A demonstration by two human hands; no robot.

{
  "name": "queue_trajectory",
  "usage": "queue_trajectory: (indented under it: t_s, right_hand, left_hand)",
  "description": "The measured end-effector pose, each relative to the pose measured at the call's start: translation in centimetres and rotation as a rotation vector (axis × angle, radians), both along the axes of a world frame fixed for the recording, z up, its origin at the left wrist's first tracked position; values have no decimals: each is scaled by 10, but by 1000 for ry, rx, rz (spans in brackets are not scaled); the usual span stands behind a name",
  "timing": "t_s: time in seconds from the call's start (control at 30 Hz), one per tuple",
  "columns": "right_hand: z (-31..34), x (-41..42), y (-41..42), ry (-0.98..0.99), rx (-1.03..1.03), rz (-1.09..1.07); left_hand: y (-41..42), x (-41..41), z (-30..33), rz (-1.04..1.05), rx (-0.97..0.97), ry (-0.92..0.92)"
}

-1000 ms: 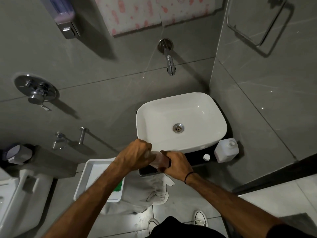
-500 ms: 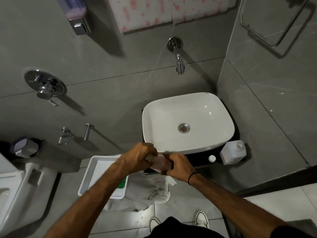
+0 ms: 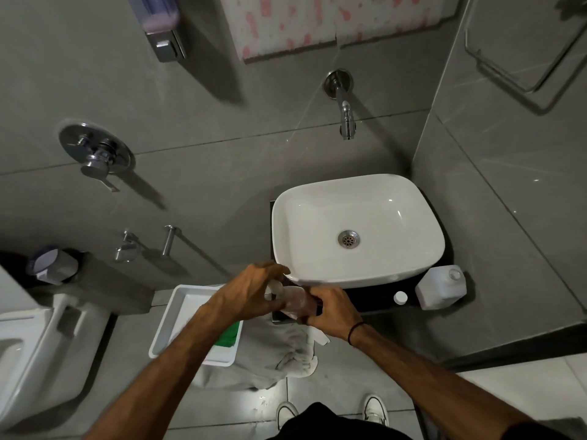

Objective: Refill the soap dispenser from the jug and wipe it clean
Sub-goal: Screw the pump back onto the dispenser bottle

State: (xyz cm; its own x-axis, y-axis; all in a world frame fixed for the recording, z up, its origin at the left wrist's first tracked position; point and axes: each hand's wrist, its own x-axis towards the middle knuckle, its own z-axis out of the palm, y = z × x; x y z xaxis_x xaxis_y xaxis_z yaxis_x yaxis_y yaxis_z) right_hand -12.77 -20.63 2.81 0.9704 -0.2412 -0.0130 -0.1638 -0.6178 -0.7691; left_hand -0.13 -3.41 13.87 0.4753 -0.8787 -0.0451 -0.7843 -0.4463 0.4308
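Note:
A clear soap dispenser bottle point(image 3: 293, 300) with pinkish liquid lies tilted between both hands, just in front of the white basin point(image 3: 359, 230). My left hand point(image 3: 254, 292) closes around its upper end, where the pump top is hidden by the fingers. My right hand point(image 3: 330, 309) grips its lower body. The white jug point(image 3: 440, 287) stands open on the dark counter at the basin's right, its small white cap point(image 3: 400, 297) lying beside it. A grey cloth point(image 3: 279, 354) hangs below the hands.
A white tray point(image 3: 178, 315) with a green item sits left of the hands. A wall-mounted soap dispenser point(image 3: 160, 23) is at the upper left, a tap point(image 3: 346, 119) above the basin, and a toilet point(image 3: 28, 347) at the far left.
The view has drifted, so everything sits further right in frame. Both hands stay on the bottle, and the left hand's fingers have shifted on its upper end.

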Motion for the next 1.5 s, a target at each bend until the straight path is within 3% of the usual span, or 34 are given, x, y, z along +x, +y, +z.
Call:
queue_trajectory:
  t_s: [0.13,0.37,0.57,0.63,0.7,0.77,0.83,0.93,1.2,1.5]
  right_hand:
    - [-5,-2,-1,3,5,-5]
    - [-10,-2,4,-10,25,-41]
    - [-20,0,5,31,60,-57]
    - [-26,0,5,50,102,-54]
    - [-33,1,6,56,150,-48]
    - [-40,2,9,64,195,-53]
    - [-46,4,12,64,223,-54]
    - [-57,9,17,63,237,-60]
    - [-88,26,24,170,83,-156]
    - [-97,32,36,180,53,-253]
  left_hand:
    - [7,3,4,38,-43,-35]
    - [-4,-14,-17,454,-57,-71]
    - [1,-18,-25,500,-56,12]
    - [11,-19,-31,504,-138,175]
    - [26,-20,-48,529,-235,452]
    - [36,-22,-69,530,-205,562]
    - [39,-26,-90,449,-85,561]
    - [29,-31,-115,376,-100,556]
    - [16,-16,-168,405,-161,361]
    - [15,-18,-181,520,-159,335]
